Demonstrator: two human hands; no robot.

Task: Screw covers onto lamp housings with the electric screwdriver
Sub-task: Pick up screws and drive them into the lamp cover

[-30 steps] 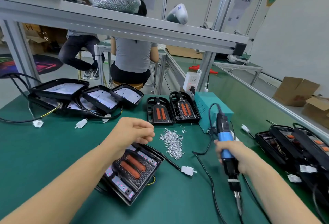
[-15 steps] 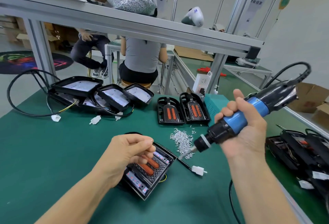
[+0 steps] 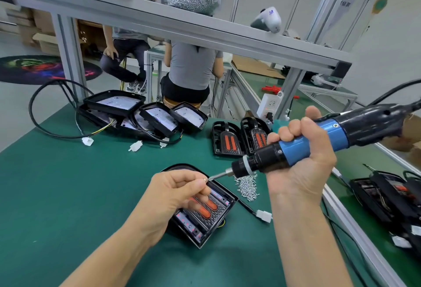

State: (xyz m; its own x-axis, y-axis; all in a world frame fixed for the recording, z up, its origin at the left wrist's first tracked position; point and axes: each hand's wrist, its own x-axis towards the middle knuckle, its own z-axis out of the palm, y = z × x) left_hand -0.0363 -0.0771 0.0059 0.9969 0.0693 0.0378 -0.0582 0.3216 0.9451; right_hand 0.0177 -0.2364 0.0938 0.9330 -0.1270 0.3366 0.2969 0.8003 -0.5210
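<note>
While my left hand (image 3: 175, 192) pinches what I take for a screw at the bit's tip, my right hand (image 3: 300, 156) grips the electric screwdriver (image 3: 303, 144), its axis slanting down-left toward the lamp housing (image 3: 205, 213) lying just below on the tabletop (image 3: 68, 184).

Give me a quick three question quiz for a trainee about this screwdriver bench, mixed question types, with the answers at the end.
1. True or false: the right hand grips the electric screwdriver with its bit pointing toward the left hand.
2. Multiple choice: the loose screw pile on the green mat lies (A) left of the stacked housings, (B) between the housing under the left hand and the two covers at the back, (C) on the upper shelf.
3. Fill in: the left hand's fingertips meet the screwdriver's ____.

Key: 1 true; 2 B; 3 bit tip.
</note>
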